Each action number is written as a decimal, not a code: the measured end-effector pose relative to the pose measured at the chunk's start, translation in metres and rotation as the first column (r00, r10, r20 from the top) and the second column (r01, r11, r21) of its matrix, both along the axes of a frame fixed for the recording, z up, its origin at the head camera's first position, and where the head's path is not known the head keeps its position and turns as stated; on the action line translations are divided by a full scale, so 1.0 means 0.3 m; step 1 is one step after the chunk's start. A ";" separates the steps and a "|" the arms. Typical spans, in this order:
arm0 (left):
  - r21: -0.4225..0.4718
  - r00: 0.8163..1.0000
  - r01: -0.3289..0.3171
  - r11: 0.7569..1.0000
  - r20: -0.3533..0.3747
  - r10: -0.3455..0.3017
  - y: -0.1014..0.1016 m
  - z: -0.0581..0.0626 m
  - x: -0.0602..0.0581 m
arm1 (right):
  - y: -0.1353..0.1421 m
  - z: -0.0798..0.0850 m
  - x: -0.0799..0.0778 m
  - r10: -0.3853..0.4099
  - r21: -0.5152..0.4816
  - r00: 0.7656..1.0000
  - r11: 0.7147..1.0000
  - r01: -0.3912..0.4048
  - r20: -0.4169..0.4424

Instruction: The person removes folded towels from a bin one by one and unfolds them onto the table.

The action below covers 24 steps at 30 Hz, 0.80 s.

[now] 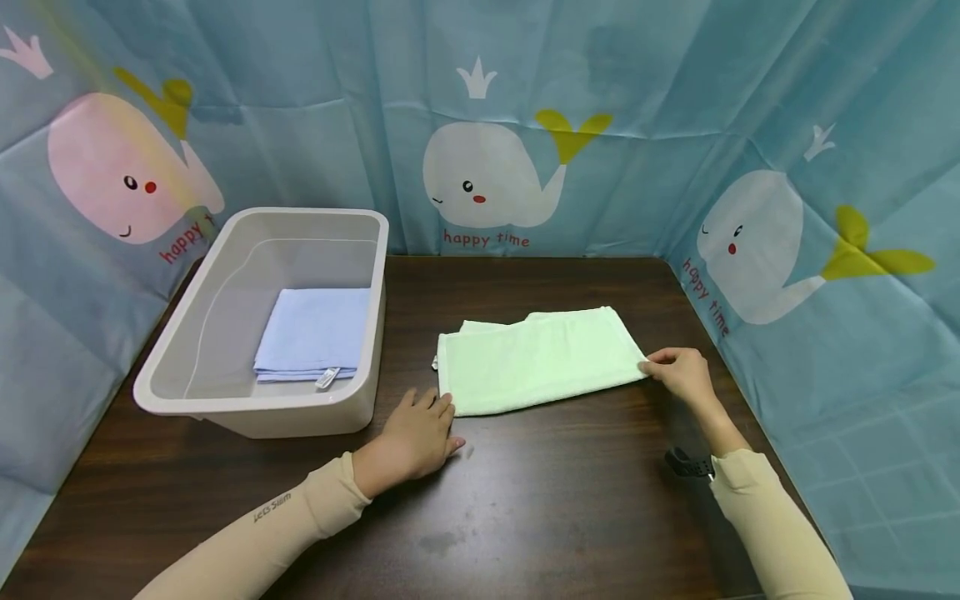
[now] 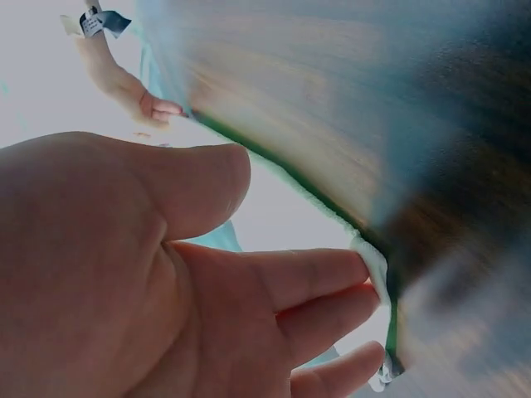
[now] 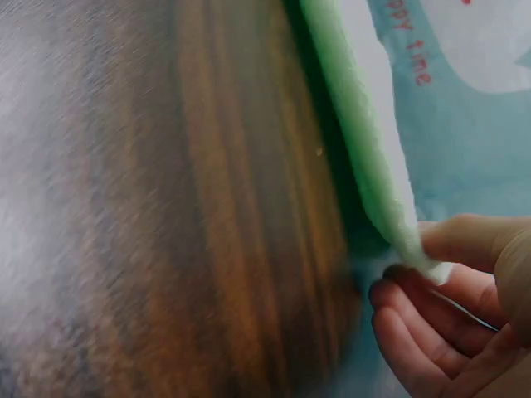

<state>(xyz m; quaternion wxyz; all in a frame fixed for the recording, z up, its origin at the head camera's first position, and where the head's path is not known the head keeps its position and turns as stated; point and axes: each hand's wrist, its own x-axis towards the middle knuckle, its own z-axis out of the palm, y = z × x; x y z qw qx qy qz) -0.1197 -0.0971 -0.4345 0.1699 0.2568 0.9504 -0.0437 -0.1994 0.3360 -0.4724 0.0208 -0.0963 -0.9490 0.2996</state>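
While the left hand (image 1: 416, 437) lies with fingers extended and holds nothing, its fingertips touch the near left corner of the folded green towel (image 1: 540, 358), which lies on the counter (image 1: 540, 517); at the towel's other end, the right hand (image 1: 678, 371) pinches the near right corner between thumb and fingers; only the head view shows the white tub (image 1: 277, 421) at left, a folded blue cloth (image 1: 315, 329) inside; the right wrist view alone shows the pinched corner's tip clearly; glare whitens the towel in the left wrist view, whose lower edge cuts off part of the left hand.
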 end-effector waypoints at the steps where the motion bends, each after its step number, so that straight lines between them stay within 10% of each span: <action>1: 0.000 1.000 0.000 1.000 0.001 0.000 -0.001 0.000 -0.002 | 0.004 -0.005 0.001 0.008 0.017 1.000 1.000 -0.008 0.007; 24: 0.069 0.997 -0.053 0.996 0.060 0.049 -0.027 -0.016 -0.041 | -0.010 0.012 -0.017 0.037 0.156 0.990 0.986 -0.058 0.137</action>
